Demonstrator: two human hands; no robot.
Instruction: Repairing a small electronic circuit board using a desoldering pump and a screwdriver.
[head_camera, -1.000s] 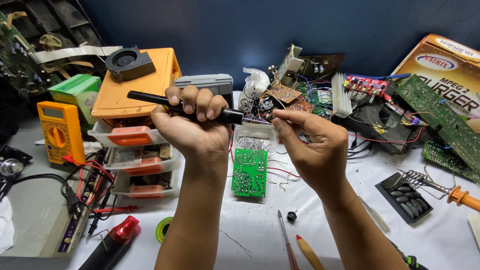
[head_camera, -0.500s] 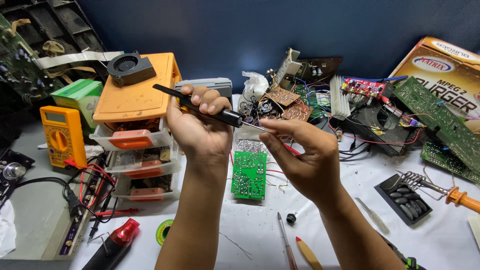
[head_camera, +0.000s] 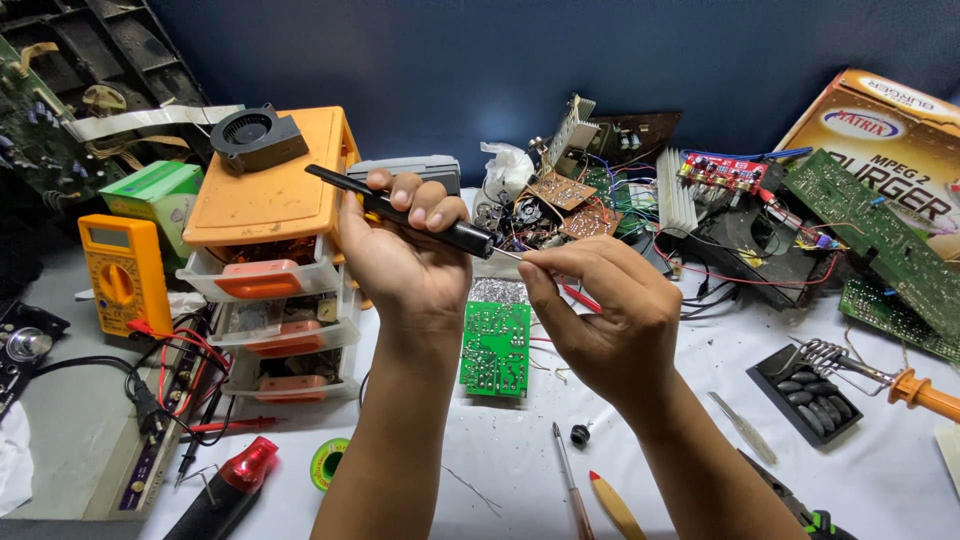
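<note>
Cluttered white workbench (head_camera: 880, 480) against a dark blue wall, electronics scrap everywhere. Left hand (head_camera: 400, 255) was raised over the bench, fingers curled tight round the black handle of a soldering iron (head_camera: 400, 212), gripped like a pen so the metal tip pointed right and slightly down. Right hand (head_camera: 600, 310) met it at the tip, thumb and forefinger pinching something thin there, too small to say what; the other fingers were folded in. Both hands were held up close to the camera, probably for a clear look at the tip.

Green circuit board (head_camera: 496, 347) lay flat on the bench directly below the hands, solder side up, apart from both, kept within easy reach. Orange-topped drawer unit (head_camera: 270, 260) stood just left of the left hand, with a small black fan (head_camera: 255, 135) on its lid. Yellow multimeter (head_camera: 122, 272) leaned further left, red leads trailing. Solder spool (head_camera: 326, 462) and a red-capped tool (head_camera: 225, 490) lay near the front edge. A second iron with an orange handle (head_camera: 925, 392) rested in a coil stand at the far right, beside a black tray (head_camera: 808, 395). Loose boards and wires were piled at the back.
</note>
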